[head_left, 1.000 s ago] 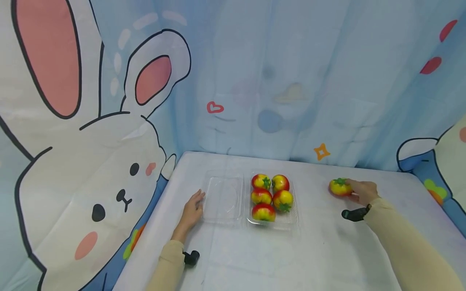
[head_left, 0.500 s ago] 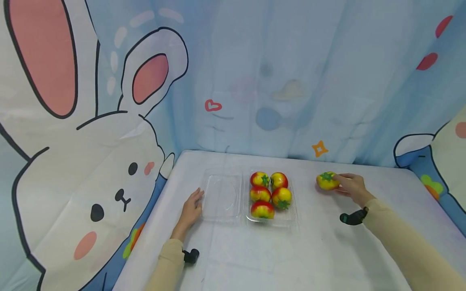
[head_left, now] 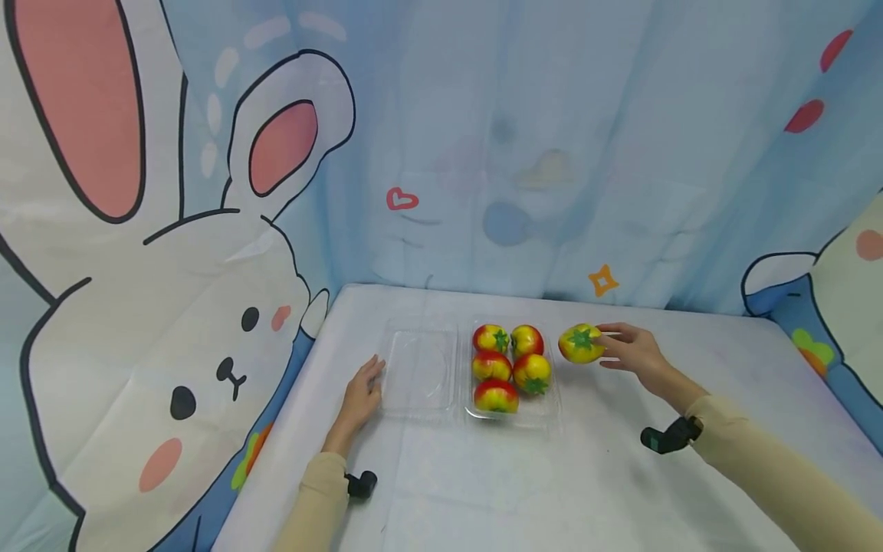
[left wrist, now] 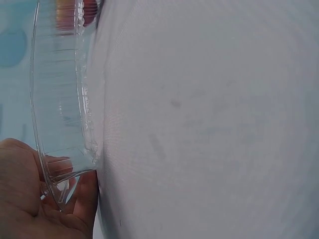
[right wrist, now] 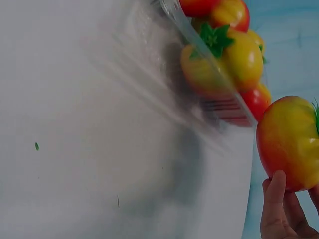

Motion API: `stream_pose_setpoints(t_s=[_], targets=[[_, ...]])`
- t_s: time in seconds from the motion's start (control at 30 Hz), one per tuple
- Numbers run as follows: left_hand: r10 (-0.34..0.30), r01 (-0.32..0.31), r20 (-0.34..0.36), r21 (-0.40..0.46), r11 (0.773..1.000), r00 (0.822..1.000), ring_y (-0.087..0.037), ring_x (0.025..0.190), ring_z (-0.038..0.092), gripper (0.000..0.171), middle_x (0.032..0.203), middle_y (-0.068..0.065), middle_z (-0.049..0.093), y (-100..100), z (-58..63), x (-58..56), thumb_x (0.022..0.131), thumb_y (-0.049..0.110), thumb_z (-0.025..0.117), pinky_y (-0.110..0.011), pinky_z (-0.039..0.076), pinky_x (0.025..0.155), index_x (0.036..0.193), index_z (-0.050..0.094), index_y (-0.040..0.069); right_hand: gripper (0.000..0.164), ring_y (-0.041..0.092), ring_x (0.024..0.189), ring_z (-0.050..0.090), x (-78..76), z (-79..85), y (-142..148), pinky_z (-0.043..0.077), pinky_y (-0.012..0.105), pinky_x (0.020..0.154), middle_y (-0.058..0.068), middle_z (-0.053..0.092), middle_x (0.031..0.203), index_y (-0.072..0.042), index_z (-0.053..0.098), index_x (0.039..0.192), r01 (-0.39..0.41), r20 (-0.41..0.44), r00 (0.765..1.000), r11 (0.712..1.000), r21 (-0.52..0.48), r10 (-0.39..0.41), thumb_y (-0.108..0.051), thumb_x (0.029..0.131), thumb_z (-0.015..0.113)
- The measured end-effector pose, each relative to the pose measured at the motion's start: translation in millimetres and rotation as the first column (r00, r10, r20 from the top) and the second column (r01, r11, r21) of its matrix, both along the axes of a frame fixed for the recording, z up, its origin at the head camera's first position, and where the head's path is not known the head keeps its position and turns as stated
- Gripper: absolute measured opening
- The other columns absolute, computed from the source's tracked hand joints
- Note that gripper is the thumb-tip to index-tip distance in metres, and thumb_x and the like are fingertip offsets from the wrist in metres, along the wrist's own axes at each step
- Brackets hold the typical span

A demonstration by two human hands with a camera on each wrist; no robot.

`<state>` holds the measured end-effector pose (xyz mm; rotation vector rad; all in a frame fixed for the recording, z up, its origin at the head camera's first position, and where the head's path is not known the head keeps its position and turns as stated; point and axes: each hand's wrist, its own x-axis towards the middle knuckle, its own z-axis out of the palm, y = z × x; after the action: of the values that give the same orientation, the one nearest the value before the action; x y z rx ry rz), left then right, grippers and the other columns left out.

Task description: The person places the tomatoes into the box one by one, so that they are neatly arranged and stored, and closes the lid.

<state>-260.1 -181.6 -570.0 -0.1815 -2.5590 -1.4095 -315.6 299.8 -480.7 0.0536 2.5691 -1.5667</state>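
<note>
My right hand holds a red-and-yellow tomato with a green leafy top by its fingertips, just right of the clear plastic box. In the right wrist view this tomato is raised beside the box wall, with fingertips on its lower side. Several similar tomatoes lie in the box's right half. At the left edge of the hinged clear lid, my left hand grips the rim. In the left wrist view, fingers close round the lid's corner, partly seen through the plastic.
A white-covered table carries the box, its lid lying open to the left. Behind stands a light blue curtain with a cartoon rabbit print at the left. Dark wrist cameras are worn on both wrists.
My right hand has carried the tomato leftward from the right side of the table to beside the box. The left hand stays at the lid's edge.
</note>
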Motion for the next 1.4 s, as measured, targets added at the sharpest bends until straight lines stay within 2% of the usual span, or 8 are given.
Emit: stream_pose_setpoints(t_s=[0.2,0.4,0.63,0.7,0.9,1.0,1.23,1.4], targets=[[0.0,0.0,0.009,0.004,1.0,1.0,-0.043,0.132,0.045,0.044,0.149,-0.027,0.04,0,-1.1,1.6,0.09,-0.012,0.046,-0.053,0.031,0.114,0.134,0.053,-0.012,0.062,0.043,0.114,0.058,19.0,7.5,-23,0.06,0.031,0.08,0.034,0.045,0.14,0.004,0.044,0.142,-0.117,-0.059,0.991,0.992,0.042,0.119,-0.034,0.097,0.062],[-0.002,0.002,-0.012,0.01,1.0,1.0,-0.044,0.131,0.046,0.044,0.148,-0.028,0.041,1,-1.3,0.7,0.09,-0.013,0.045,-0.052,0.034,0.112,0.133,0.053,-0.012,0.052,0.037,0.105,0.063,30.2,12.2,-35,0.06,0.028,0.075,0.03,0.053,0.135,0.002,0.053,0.136,-0.228,-0.129,0.963,0.97,0.085,0.238,-0.027,0.095,0.066],[-0.005,0.004,0.001,0.034,0.999,1.0,-0.044,0.128,0.049,0.045,0.148,-0.029,0.04,2,-0.9,1.5,0.089,-0.013,0.046,-0.05,0.039,0.109,0.133,0.052,-0.012,0.047,0.034,0.101,0.066,39.1,8.0,-38,0.059,0.027,0.073,0.026,0.057,0.13,0.002,0.056,0.132,-0.314,-0.165,0.93,0.943,0.11,0.329,-0.021,0.093,0.069],[-0.001,0.001,0.004,0.028,1.0,1.0,-0.043,0.129,0.049,0.045,0.149,-0.028,0.04,1,-0.5,1.2,0.089,-0.012,0.046,-0.05,0.038,0.11,0.134,0.053,-0.012,0.044,0.033,0.101,0.066,40.8,6.0,-40,0.059,0.025,0.075,0.025,0.059,0.127,0.002,0.058,0.13,-0.349,-0.197,0.908,0.928,0.129,0.369,-0.018,0.092,0.069],[0.004,-0.004,0.017,0.03,1.0,1.0,-0.042,0.132,0.046,0.045,0.15,-0.026,0.04,1,1.6,1.0,0.09,-0.01,0.046,-0.051,0.033,0.113,0.135,0.052,-0.011,0.039,0.038,0.102,0.065,43.7,0.3,-46,0.06,0.031,0.08,0.024,0.063,0.121,0.006,0.06,0.124,-0.467,-0.313,0.802,0.861,0.203,0.509,-0.004,0.088,0.071],[0.0,0.0,0.016,0.036,0.999,1.0,-0.043,0.133,0.045,0.045,0.15,-0.026,0.039,1,2.7,0.7,0.09,-0.01,0.045,-0.051,0.033,0.113,0.135,0.052,-0.011,0.04,0.039,0.1,0.066,44.8,-1.7,-49,0.061,0.036,0.076,0.025,0.062,0.122,0.006,0.06,0.124,-0.472,-0.322,0.792,0.855,0.215,0.518,-0.002,0.087,0.072],[-0.003,0.002,0.017,0.045,0.999,1.0,-0.042,0.131,0.047,0.045,0.15,-0.025,0.039,1,1.8,-0.2,0.09,-0.009,0.045,-0.047,0.037,0.111,0.135,0.052,-0.011,0.042,0.04,0.104,0.065,48.8,-6.6,-53,0.061,0.038,0.079,0.024,0.06,0.124,0.004,0.059,0.125,-0.475,-0.309,0.794,0.852,0.219,0.523,-0.003,0.086,0.073],[0.0,0.0,0.016,0.037,0.999,1.0,-0.042,0.13,0.047,0.045,0.15,-0.026,0.04,2,0.9,1.2,0.09,-0.01,0.045,-0.048,0.038,0.11,0.134,0.052,-0.011,0.043,0.04,0.103,0.066,53.1,-12.1,-55,0.061,0.04,0.078,0.021,0.061,0.121,0.001,0.06,0.122,-0.465,-0.362,0.766,0.847,0.257,0.531,0.0,0.082,0.076]])
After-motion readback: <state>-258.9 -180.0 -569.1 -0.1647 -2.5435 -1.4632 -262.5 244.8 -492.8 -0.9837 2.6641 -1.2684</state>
